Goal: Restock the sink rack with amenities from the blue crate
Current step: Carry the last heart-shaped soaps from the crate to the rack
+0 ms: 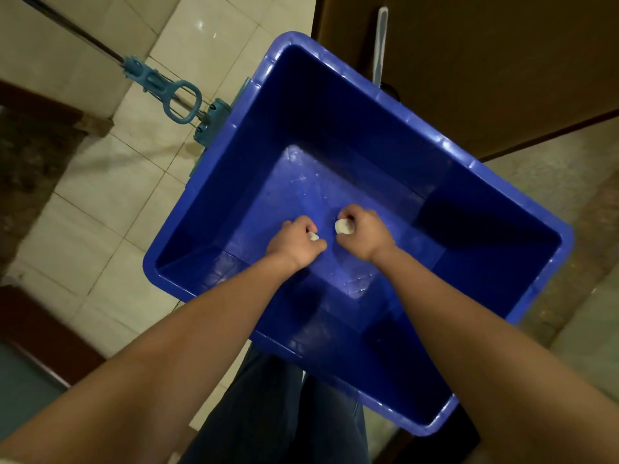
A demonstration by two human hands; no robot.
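Looking down into a large blue plastic crate (445,144) standing on a pale tiled floor (100,209). Both bare forearms reach in from the near edge. The left hand (296,241) curls its fingers around a small white item (314,236), mostly hidden in the fist. Just to its right, the right hand (363,232) grips a small white rounded piece (345,226), its fingers wrapped over it. Both hands are low, near the crate's scuffed bottom. A teal plastic mop with a metal pole (181,102) lies against the crate's far left wall. A brown wooden door (502,61) stands at far right. Dark trousers (274,413) show nearest.
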